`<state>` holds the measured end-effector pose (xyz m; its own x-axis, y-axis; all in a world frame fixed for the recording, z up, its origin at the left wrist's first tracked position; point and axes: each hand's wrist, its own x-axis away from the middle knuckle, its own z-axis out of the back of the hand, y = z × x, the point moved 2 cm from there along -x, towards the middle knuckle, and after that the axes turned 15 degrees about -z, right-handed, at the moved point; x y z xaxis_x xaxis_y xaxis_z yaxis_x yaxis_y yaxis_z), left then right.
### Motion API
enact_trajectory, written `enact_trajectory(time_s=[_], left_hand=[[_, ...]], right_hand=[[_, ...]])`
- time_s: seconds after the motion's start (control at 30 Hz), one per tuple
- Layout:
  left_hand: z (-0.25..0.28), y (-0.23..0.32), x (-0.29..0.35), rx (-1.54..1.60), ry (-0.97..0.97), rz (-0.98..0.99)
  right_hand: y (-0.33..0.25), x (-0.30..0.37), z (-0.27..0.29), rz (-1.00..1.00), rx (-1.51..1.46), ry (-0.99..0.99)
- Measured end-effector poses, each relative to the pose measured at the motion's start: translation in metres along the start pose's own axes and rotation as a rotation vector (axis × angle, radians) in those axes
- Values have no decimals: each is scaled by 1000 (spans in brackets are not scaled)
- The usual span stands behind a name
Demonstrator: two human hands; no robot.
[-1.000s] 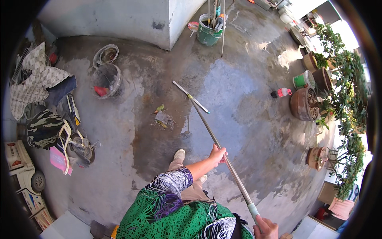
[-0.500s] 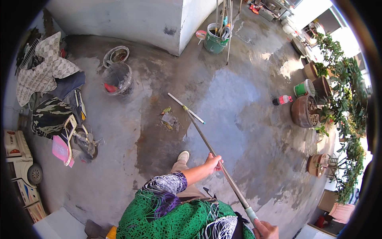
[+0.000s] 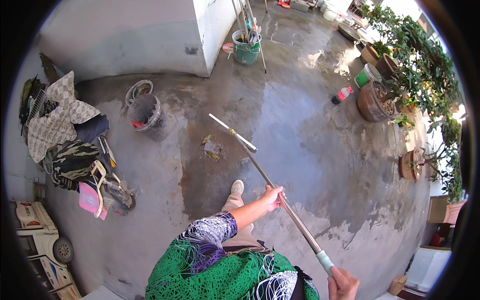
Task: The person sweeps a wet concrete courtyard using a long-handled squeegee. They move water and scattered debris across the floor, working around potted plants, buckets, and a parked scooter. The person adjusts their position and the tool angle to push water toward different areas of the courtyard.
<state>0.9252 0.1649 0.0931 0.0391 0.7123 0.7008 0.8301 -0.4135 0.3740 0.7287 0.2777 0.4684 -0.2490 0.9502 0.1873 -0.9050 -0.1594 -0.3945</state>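
A floor squeegee with a long metal pole slants across the middle of the view, and both my hands are closed around it. Partway down the pole is my left hand. At the near end, my right hand wraps the pale green handle grip. The squeegee's white blade head lies at the far end, by a wet patch of the concrete floor. Just left of the blade sits a small heap of wet debris, with yellowish scraps in it.
A dark bucket stands at the left. Beside the wall corner is a green bucket of long-handled tools. Potted plants and a drink bottle line the right. Cloth-draped items and a toy vehicle are far left.
The view has turned, so the plant pots and green bucket appear shifted left and the toy vehicle lower. Both hands keep their hold on the squeegee; its blade has barely moved relative to the debris.
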Motion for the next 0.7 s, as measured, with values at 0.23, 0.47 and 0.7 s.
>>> enact_trajectory(time_s=[0.23,0.47,0.7], left_hand=[[-62,-62,-12,13,-38,69],[-44,-69,-21,-342,-89,87],[1,3,21,-295,11,33]], right_hand=[[-20,44,-8,-277,23,50],[-64,20,-23,-488,-62,-110],[-125,-3,-14,-362,-161,-139]])
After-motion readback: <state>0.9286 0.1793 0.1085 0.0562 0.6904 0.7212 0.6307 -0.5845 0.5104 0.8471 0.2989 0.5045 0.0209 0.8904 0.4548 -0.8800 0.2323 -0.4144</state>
